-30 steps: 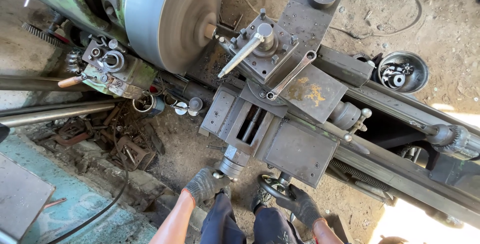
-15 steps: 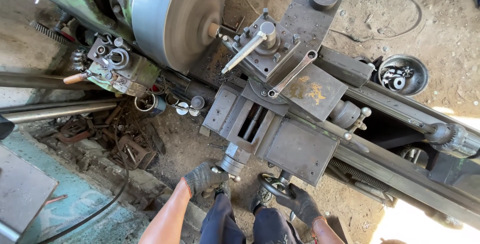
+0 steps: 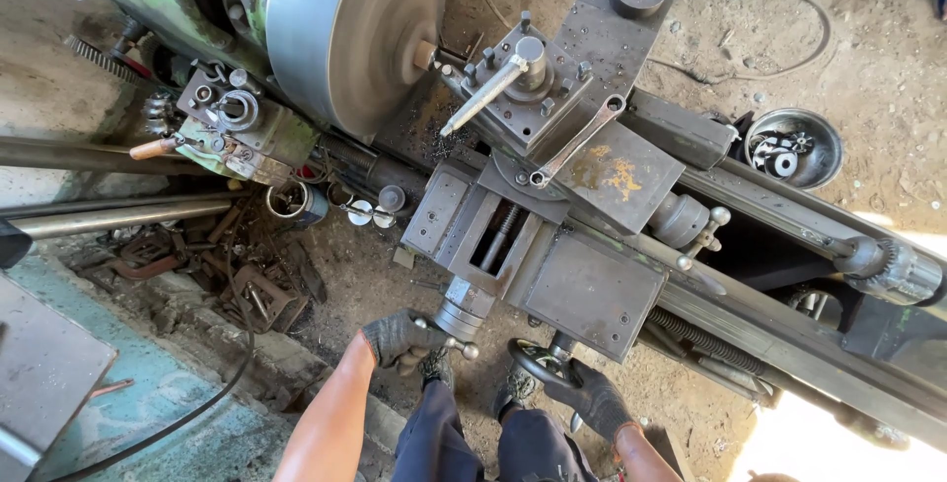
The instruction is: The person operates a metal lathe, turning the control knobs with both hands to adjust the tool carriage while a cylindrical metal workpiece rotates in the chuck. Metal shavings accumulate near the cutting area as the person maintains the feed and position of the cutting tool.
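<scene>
Dark work gloves (image 3: 400, 336), navy trousers (image 3: 473, 447)

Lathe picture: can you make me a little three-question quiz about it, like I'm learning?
1. True or false: both hands wear dark gloves.
2. What does the left hand grip? A) the crank handle B) the spanner C) the metal bowl
3. What does the right hand hold?

Key
1. True
2. A
3. The black handwheel on the lathe's front.
</scene>
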